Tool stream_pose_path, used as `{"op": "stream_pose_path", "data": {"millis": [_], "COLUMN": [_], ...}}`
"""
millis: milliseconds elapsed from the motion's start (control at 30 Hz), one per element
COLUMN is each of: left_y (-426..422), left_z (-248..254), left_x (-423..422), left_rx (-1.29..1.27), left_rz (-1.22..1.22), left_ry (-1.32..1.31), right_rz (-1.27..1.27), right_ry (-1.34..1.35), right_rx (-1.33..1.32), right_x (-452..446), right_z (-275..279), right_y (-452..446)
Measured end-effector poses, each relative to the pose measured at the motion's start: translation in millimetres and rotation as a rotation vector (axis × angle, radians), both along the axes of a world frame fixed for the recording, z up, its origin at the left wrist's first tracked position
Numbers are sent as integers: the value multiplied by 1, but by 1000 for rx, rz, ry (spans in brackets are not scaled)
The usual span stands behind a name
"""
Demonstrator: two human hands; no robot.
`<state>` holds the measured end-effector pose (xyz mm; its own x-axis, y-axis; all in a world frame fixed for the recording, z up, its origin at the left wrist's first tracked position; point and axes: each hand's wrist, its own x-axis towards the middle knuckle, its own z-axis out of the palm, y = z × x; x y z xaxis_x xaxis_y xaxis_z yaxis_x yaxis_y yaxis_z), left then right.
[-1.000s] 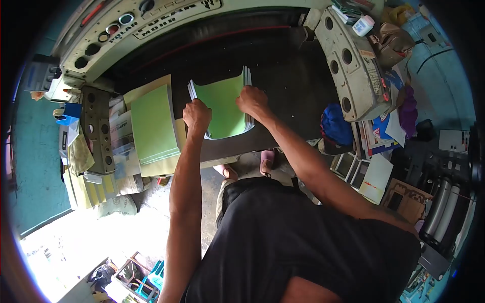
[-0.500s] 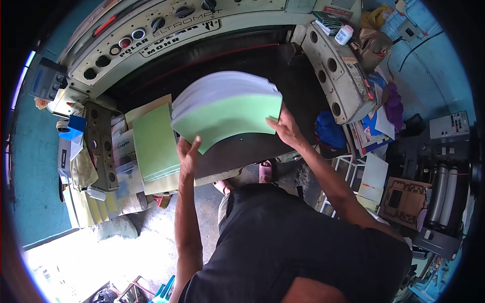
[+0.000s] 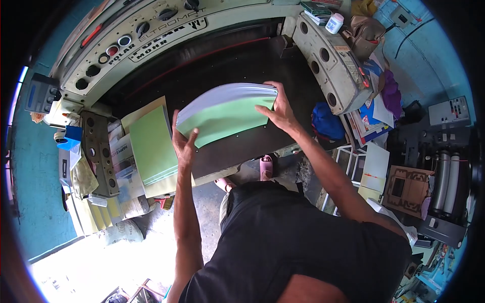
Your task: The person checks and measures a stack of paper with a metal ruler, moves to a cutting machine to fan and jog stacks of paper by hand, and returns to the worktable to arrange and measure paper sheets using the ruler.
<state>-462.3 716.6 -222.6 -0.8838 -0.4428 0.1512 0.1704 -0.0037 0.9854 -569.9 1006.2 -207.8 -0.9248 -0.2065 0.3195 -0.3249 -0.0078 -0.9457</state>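
Observation:
A thick stack of paper (image 3: 227, 118), with a green sheet facing me and white edges along the top, is bowed between my hands above the dark machine bed (image 3: 222, 155). My left hand (image 3: 184, 144) grips its left end, thumb on the green face. At the right end my right hand (image 3: 279, 110) holds it, thumb in front and fingers behind. Beside it on the left lies another green stack (image 3: 151, 146) on cream sheets, with layered edges at the near side.
A control panel (image 3: 146, 38) runs along the back. Perforated metal side guides stand at right (image 3: 331, 65) and left (image 3: 98, 151). A blue cloth bundle (image 3: 327, 121) and a white bottle (image 3: 334, 23) are on the right. Pink footwear (image 3: 266, 166) shows below the front edge.
The paper stack went from upright and curved to a raised, arched tilt, then came slightly lower and flatter. My fists opened into thumb-and-finger grips at its ends.

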Motion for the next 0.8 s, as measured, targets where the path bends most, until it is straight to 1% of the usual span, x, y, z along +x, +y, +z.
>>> {"op": "stream_pose_path", "data": {"millis": [67, 100, 133, 200, 233, 333, 367, 400, 433, 467, 500, 533, 567, 600, 667, 700, 733, 767, 800], "left_y": [14, 10, 3, -8, -5, 8, 6, 12, 23, 28, 23, 9, -9, -17, -8, -4, -1, -1, -2], "left_z": [21, 8, -2, -20, -27, -1, 3, 6, 17, 23, 11, -15, -45, -61, -62, -61, -58, -53, -49], "left_x": [8, 7, 2, 1, -2, 3, 5, 4, 2, 0, 0, -1, 0, 2, 3, 2, 0, -5, -8], "left_rx": [-11, -73, -74, -158, -159, -149, -86, -81, -52, -25, -144, -148, -219, -287, -261, -312, -364, -365, -289], "left_rz": [-11, 27, 27, -37, 11, 59, 45, 46, 51, 57, 8, 9, -109, -229, -204, -128, -52, -50, -26], "left_ry": [52, 11, 18, -159, -67, -43, -71, -81, 16, 119, 55, 65, -100, -272, -232, -215, -197, -191, -236], "right_rz": [109, 182, 183, 110, 77, 83, 82, 131, 180, 183, 180, 174, 238, 237, 250, 170, 170, 178, 187], "right_ry": [36, -32, -25, -99, -129, -119, -130, -98, -65, -67, -47, -20, -97, -98, -117, -72, -67, -96, -129], "right_rx": [-166, -126, -127, 127, 131, 128, 133, 3, -129, -129, 22, 172, 185, 184, 350, 328, 327, 408, 490], "right_x": [1, -1, -5, -1, 2, -1, -1, 0, 0, -1, -4, -11, -15, -15, -11, -7, -8, -11, -14], "right_z": [-8, -14, -13, -15, -1, 8, 8, 8, 7, -4, -22, -44, -69, -69, -68, -67, -70, -72, -75], "right_y": [6, 10, 9, 6, 2, 6, 7, 5, 4, 8, 14, 19, 23, 24, 27, 24, 23, 23, 23]}}
